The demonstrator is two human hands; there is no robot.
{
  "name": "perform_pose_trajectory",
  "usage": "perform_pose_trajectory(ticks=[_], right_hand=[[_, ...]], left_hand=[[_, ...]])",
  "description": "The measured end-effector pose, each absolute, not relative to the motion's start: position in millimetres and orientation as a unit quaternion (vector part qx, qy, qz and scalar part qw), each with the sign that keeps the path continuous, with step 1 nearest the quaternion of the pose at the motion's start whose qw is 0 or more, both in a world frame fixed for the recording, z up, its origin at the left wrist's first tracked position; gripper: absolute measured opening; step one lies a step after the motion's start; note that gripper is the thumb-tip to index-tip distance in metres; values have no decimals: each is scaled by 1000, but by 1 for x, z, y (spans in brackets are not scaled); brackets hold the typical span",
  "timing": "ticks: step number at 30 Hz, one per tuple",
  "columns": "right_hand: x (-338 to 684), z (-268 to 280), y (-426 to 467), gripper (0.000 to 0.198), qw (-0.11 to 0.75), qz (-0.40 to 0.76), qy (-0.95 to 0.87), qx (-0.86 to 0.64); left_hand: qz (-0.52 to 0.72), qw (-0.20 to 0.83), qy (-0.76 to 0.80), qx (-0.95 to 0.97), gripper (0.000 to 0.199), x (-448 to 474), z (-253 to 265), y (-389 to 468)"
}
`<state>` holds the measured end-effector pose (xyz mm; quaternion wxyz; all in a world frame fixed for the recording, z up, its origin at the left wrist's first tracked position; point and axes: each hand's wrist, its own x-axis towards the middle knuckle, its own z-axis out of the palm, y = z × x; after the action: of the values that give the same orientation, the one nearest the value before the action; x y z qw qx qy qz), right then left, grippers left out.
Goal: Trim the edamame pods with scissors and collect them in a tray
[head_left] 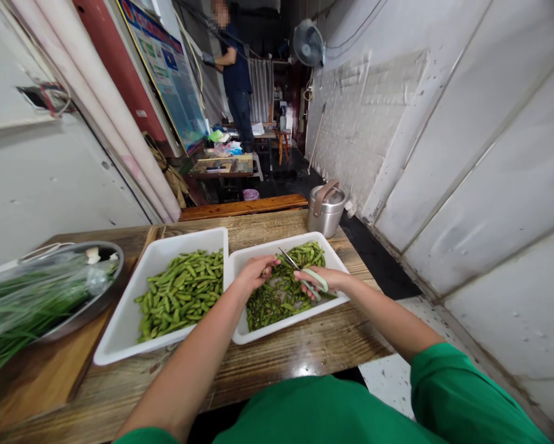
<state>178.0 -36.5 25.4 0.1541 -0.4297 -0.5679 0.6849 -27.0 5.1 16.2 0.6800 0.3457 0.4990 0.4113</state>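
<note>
The right hand point(319, 280) grips green-handled scissors point(314, 276) over the right tray point(277, 328), at the centre of the frame. The left hand point(259, 272) sits just beside the blades with fingers bent; whether a pod is pinched between them cannot be determined. The pods being handled point(267, 305) lie in the right tray, under and around both hands. Plumper-looking pods point(184, 290) fill much of the left tray point(124, 320), left of centre.

Principal risk: a cut to the left fingertips, which are close to the scissor points. A slip on a pod, or a glance away from the work, would be sufficient cause.

Second risk: mixing of the two lots. The trays stand side by side, so a pod dropped near the shared edge could land in the wrong one.

Third risk: the metal pot point(326, 209), upper right of centre, stands near the edge of the table point(277, 357), just behind the right tray. A push on that tray could shift it, judged moderate to low.

Minor: the greens point(40, 302) overhang the metal bowl point(101, 302) at the left of the frame and could be snagged by a sleeve.
</note>
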Motion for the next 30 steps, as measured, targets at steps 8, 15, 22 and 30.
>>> perform_pose_trajectory(ticks=[8,15,22,30], right_hand=[[177,29,-40,40,168,678,-577,-423],[177,34,-43,41,185,658,-590,-429],[181,29,-39,40,200,618,-612,-451],[182,20,-33,41,225,609,-597,-472]], left_hand=[[415,713,452,339,10,-23,19,2],[372,733,421,383,12,-21,21,-3],[398,668,490,394,11,-15,26,-4],[474,53,747,464,21,-110,65,-19]])
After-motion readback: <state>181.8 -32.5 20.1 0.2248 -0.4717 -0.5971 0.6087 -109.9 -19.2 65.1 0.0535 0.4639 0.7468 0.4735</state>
